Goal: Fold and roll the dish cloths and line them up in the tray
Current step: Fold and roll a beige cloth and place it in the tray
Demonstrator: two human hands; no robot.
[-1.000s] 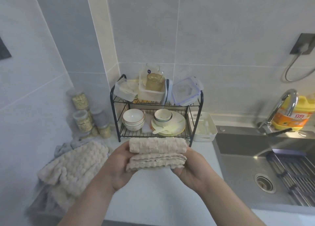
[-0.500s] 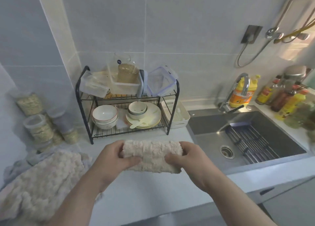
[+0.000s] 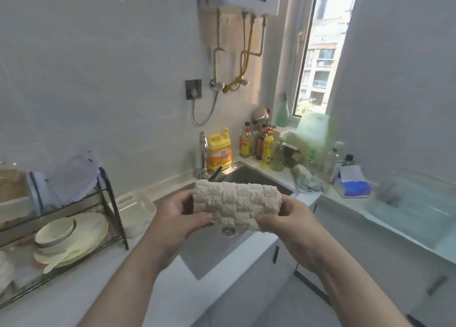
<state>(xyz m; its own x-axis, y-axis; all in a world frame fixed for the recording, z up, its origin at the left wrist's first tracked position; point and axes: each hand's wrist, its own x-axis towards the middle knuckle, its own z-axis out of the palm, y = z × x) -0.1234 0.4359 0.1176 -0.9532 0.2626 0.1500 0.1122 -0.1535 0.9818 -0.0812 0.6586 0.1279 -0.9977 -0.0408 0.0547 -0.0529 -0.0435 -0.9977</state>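
A beige, bumpy dish cloth, rolled into a thick cylinder, is held up in the air above the sink. My left hand grips its left end with the thumb on the front. My right hand grips its right end, fingers curled under the roll. A small white tray stands on the counter to the right of the dish rack, left of the roll. I cannot see any cloth inside it.
A black wire dish rack with bowls, plates and plastic boxes stands at the left. The steel sink with its tap and a yellow detergent jug lies behind the roll. Bottles crowd the corner by the window.
The cloth went from folded flat to rolled in my hands. My view has swung right, from the rack and the pile of cloths towards the sink and window; that pile is out of view.
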